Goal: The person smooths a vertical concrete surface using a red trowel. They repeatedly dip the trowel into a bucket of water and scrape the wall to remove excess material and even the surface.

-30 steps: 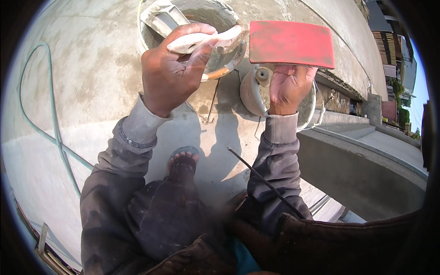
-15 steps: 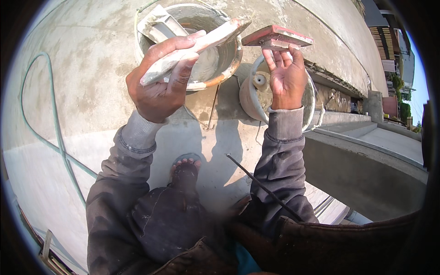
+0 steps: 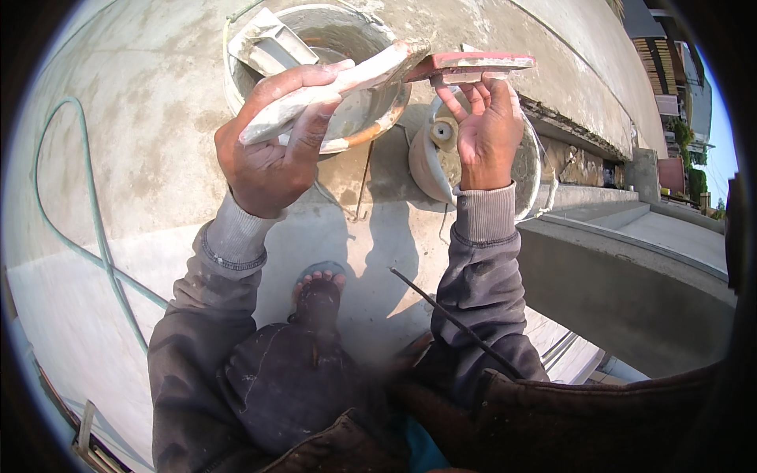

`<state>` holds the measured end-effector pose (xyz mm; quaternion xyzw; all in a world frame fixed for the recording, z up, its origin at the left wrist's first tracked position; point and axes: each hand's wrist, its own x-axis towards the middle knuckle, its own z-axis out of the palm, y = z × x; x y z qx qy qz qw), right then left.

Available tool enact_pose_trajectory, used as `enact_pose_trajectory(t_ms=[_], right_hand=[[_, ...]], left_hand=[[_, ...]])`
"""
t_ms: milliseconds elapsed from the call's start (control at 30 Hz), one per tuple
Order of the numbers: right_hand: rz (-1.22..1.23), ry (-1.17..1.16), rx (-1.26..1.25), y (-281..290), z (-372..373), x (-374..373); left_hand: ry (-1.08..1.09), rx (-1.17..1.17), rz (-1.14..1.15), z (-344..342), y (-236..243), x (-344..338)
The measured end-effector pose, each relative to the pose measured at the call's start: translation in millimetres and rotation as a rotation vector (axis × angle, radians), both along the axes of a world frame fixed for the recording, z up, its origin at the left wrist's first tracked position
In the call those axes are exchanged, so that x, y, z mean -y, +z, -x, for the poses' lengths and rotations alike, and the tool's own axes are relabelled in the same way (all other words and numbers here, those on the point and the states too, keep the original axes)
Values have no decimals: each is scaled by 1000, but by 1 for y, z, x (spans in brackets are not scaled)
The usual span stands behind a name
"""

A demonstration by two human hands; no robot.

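My left hand (image 3: 268, 150) is closed round a long, flat board smeared with whitish plaster (image 3: 347, 83), tilted so its far end points up and right. Thumb and fingers press it from both sides. In my right hand (image 3: 490, 134) is a red-edged plastering float (image 3: 481, 63), seen nearly edge-on and gripped by the fingertips from below. The float's left end meets or overlaps the board's far end in view; whether they touch I cannot tell. Below the board stands a large mortar-stained tub (image 3: 367, 140) with a pale channel-shaped piece (image 3: 272, 49) lying across its rim.
A whitish bucket (image 3: 426, 169) with a round knob-like piece (image 3: 444, 132) in it stands under my right hand. A green hose (image 3: 101, 229) loops over the concrete floor at left. At right is a concrete ledge (image 3: 623, 284). A thin dark rod (image 3: 449, 319) slants beside my right forearm.
The float has tipped to a flatter, more edge-on angle and shifted slightly left, closer to the board's end. My left hand and its board have barely moved.
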<state>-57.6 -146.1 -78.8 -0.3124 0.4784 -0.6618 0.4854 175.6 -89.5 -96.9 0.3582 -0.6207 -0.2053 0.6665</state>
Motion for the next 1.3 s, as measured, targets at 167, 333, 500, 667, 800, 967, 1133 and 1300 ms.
enact_pose_trajectory(t_ms=[167,333,500,667,800,967,1133,1300], right_hand=[[142,0,88,10,10,0],[445,-67,-284,13,3,-13],[766,14,-858,-7,-3,-3],[843,33,-1358,-2,-1,5],[761,-26,-1654,12,7,9],[659,57,-1671,20,6,2],[543,339,-1557,23,10,-8],[373,462,-1380,33,21,-23]], left_hand=[[-50,219,-198,-7,-20,2],[-40,-315,-510,-8,-24,13],[-146,-532,-510,2,10,4],[-104,-601,-415,-10,29,-8],[-24,-531,-347,-19,24,-15],[-50,-435,-363,-4,11,-19],[-55,-391,-354,2,-4,5],[-4,158,-466,3,-32,56]])
